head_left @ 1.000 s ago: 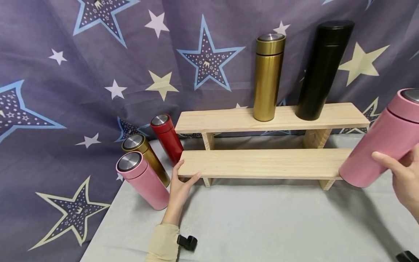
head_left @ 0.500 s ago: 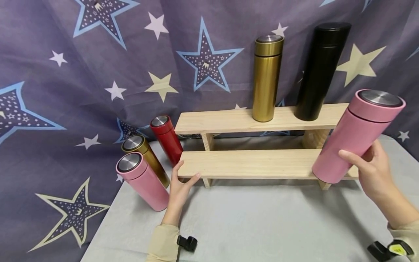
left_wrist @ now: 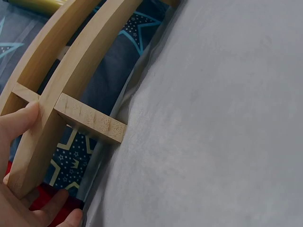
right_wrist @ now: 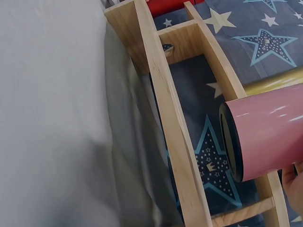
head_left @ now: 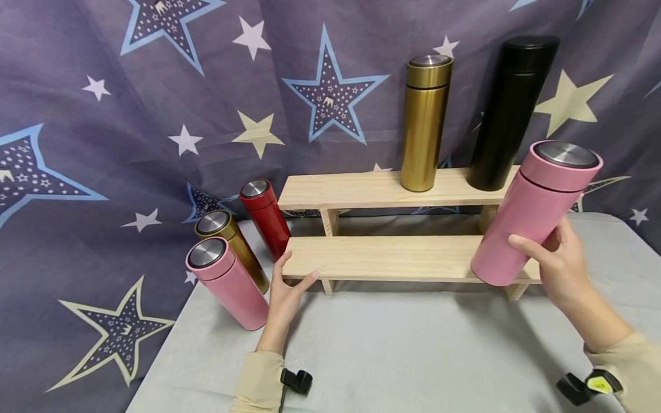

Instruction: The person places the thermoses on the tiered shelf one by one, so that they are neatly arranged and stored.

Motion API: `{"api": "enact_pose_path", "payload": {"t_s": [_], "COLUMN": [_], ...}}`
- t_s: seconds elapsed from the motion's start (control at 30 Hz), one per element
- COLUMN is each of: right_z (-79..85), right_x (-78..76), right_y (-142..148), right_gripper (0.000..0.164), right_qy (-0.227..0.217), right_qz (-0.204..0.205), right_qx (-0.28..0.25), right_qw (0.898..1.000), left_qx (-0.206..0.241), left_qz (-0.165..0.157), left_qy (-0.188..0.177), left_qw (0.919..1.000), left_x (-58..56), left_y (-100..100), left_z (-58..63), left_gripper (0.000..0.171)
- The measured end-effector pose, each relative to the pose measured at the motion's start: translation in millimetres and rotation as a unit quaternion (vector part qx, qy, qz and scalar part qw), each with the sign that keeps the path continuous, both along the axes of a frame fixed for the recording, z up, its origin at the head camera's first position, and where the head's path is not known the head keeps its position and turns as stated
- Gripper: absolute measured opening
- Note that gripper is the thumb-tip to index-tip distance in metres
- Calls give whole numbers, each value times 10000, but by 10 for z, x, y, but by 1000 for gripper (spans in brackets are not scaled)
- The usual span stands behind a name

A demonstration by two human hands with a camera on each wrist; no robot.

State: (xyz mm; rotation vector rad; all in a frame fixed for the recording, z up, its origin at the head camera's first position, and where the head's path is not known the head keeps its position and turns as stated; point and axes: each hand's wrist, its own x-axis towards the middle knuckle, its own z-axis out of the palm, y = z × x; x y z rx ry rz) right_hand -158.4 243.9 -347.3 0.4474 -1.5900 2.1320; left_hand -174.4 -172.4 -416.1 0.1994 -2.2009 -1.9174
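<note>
My right hand [head_left: 560, 267] grips a pink thermos bottle [head_left: 532, 212] around its lower body. The bottle leans with its steel lid to the right, and its base overlaps the right part of the lower board in the head view. From the right wrist, the dark base of this pink bottle [right_wrist: 270, 132] shows in the air close to the boards. At the left end of the two-tier wooden shelf [head_left: 392, 258], my left hand [head_left: 286, 298] holds the lower board, thumb on its front edge. In the left wrist view, the left hand's fingers [left_wrist: 52, 208] reach under that board.
On the upper board stand a gold thermos [head_left: 426, 126] and a taller black thermos [head_left: 508, 115]. Left of the shelf, a red thermos [head_left: 265, 221], a second gold thermos [head_left: 237, 246] and another pink thermos [head_left: 232, 287] stand on the grey cloth [head_left: 403, 350]. A star-patterned curtain [head_left: 129, 143] hangs behind.
My right hand has carried the pink thermos leftward from the right edge of the head view to over the lower board. My left hand has stayed on the shelf end.
</note>
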Motion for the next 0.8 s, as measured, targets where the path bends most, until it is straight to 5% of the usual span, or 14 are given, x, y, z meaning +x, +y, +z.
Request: {"api": "enact_pose_path", "payload": {"t_s": [0.2,0.8], "right_z": [18,28], "right_x": [-19,-142], "right_y": [-119,-657], "right_gripper": [53,56], "right_qy": [-102,-126], "right_qz": [23,266], "right_qx": [273,752], "right_qw": [9996,9967], "left_qx": [-106,-100], "left_qz": [14,75], "left_qy": [0,-49], "left_qw": [9999,9999], "left_x": [-115,-108], "left_y": [-70,-59], "left_z": [-235,-216], "left_gripper": [83,84]}}
